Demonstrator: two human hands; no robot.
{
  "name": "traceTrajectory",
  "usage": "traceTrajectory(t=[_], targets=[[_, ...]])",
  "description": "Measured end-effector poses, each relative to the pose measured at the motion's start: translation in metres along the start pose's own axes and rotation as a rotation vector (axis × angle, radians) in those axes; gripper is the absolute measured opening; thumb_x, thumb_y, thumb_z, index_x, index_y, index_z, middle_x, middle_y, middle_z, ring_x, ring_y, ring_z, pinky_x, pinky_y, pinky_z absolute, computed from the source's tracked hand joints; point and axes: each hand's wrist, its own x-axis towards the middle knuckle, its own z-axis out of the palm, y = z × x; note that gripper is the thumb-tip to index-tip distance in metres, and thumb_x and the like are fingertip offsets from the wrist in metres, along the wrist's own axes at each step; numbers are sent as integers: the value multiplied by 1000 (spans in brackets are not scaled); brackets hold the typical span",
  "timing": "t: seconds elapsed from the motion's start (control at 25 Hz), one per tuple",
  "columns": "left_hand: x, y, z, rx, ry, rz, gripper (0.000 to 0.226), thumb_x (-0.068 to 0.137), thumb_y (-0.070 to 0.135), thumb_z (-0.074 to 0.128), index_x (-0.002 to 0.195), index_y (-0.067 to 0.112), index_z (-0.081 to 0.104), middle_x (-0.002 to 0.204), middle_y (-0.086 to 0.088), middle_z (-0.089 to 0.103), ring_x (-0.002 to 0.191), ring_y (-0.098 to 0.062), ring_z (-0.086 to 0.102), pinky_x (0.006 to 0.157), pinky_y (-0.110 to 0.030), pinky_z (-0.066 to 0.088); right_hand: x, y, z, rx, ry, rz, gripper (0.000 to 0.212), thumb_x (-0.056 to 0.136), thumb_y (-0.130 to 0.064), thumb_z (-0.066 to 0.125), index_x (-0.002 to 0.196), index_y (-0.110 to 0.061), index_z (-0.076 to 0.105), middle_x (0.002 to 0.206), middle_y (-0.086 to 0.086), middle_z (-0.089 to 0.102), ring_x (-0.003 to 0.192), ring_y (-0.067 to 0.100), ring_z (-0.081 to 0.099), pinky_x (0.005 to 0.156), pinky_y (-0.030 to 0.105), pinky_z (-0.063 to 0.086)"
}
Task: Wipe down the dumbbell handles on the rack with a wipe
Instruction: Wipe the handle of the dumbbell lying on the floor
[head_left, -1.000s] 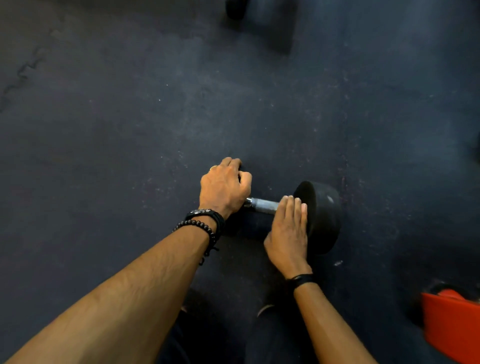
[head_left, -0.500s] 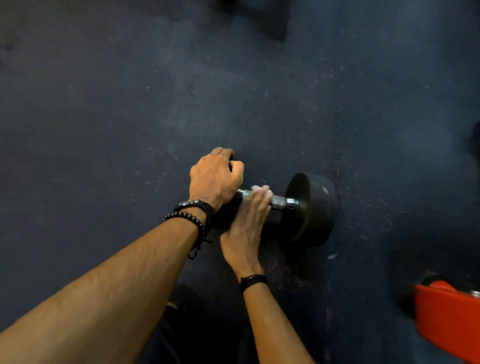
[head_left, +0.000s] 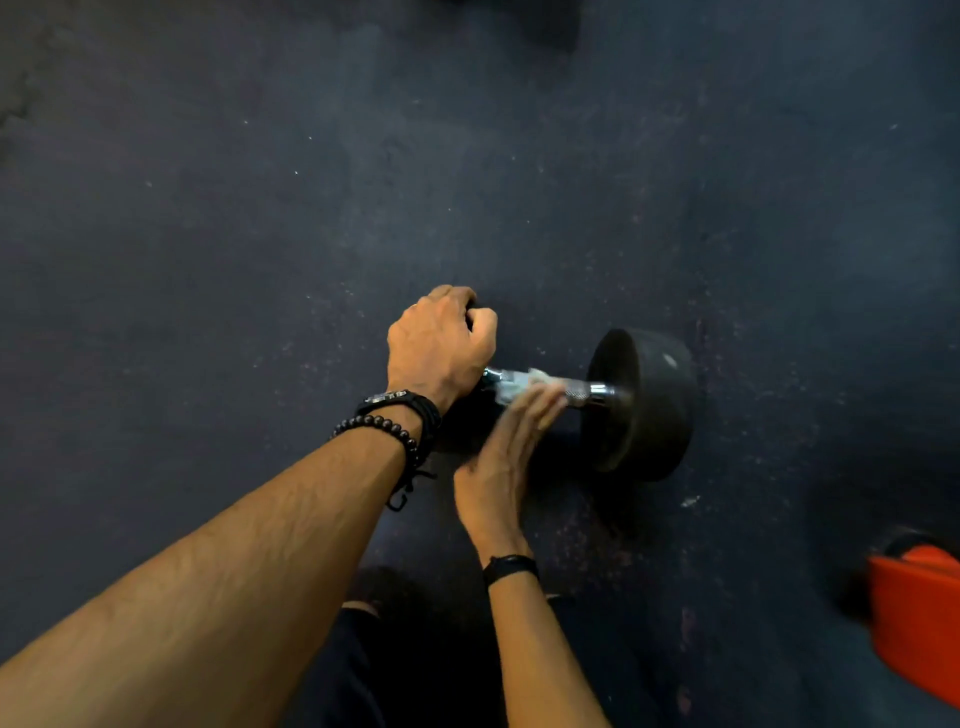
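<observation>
Since a second ago my right hand (head_left: 506, 457) has slid from the end of the handle beside the far weight head back toward the middle, and the white wipe (head_left: 514, 387) that was hidden under my fingers now shows, bunched against the metal. My left hand (head_left: 439, 348) has kept its place, clenched over the near head of the dumbbell (head_left: 639, 405), which it hides almost wholly. The dumbbell lies on its side on the dark rubber floor (head_left: 260, 208), not on any rack that I can see, its chrome handle (head_left: 582, 389) running between my two hands. My right fingers are nearly straight and press the wipe onto the near side of the bar from below; they do not curl round it, so nothing clamps the wipe. That is the weak point, I think: with a flat press, the wipe may ball up or slip off the knurling and drop to the gritty floor, picking up dirt. A flat stroke also reaches only one face of the bar, so the far side could stay unwiped. If my left grip eases, the round heads could roll the dumbbell away from the push. An orange object (head_left: 919, 618) sits well apart at lower right.
</observation>
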Motion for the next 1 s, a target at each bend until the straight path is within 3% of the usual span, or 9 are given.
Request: traceTrajectory(t=[0.16,0.24,0.32,0.4,0.48,0.56,0.64,0.8,1.0], targets=[[1,1,0,17,-9,-1,26,90,28,46,93,13,67,99,-3,67,85,-27,60,68,-33,38,17,-2,2,317,189,281,100,81,13,51,151,-6,-17,157,9,-30,149,23,-19,123,43,-3],[1,-1,0,22,-6,4,25,90,28,45,92,13,66,96,-3,66,82,-27,60,67,-33,40,17,-26,9,845,119,420,94,82,13,50,155,-20,1,162,7,3,149,21,11,122,41,13],[-2,0,0,26,-8,15,24,90,27,46,92,13,65,95,-3,66,81,-27,60,65,-33,38,20,-37,1,1333,94,505,60,74,13,51,128,-13,40,125,10,48,115,24,48,103,32,36],[-2,2,-1,29,-12,20,24,91,26,47,94,13,66,98,-3,66,82,-27,59,66,-34,39,32,-22,-21,1600,167,622,33,67,15,47,90,-9,49,85,5,55,83,17,52,86,27,40],[-1,1,-1,33,-13,12,25,91,26,47,96,12,67,100,-4,66,85,-28,60,69,-36,42,45,-5,-37,1843,265,687,29,62,12,42,77,-11,51,77,1,56,77,14,53,88,24,39],[-1,1,0,36,-16,10,27,91,27,46,99,11,67,103,-5,66,88,-29,60,71,-37,43,47,-7,-39,1848,265,740,27,60,8,43,77,-10,54,76,2,57,76,15,52,81,21,39],[-3,1,-1,34,-16,18,33,89,30,42,100,12,67,103,-5,67,88,-29,60,71,-38,45,41,-12,-32,1794,77,797,24,59,3,48,78,-4,60,77,8,63,79,22,59,84,26,42],[-5,-1,-2,39,-14,42,37,85,31,36,99,12,65,99,-3,65,83,-25,59,67,-36,43,57,13,-31,2020,115,593,69,42,0,73,110,-3,62,109,16,65,111,30,61,109,40,39],[-12,-4,0,52,-9,62,40,84,31,36,106,14,64,103,-2,64,83,-25,58,65,-31,30,62,6,-19,1897,-18,600,32,56,0,70,87,-8,70,89,6,68,89,21,65,98,33,46]])
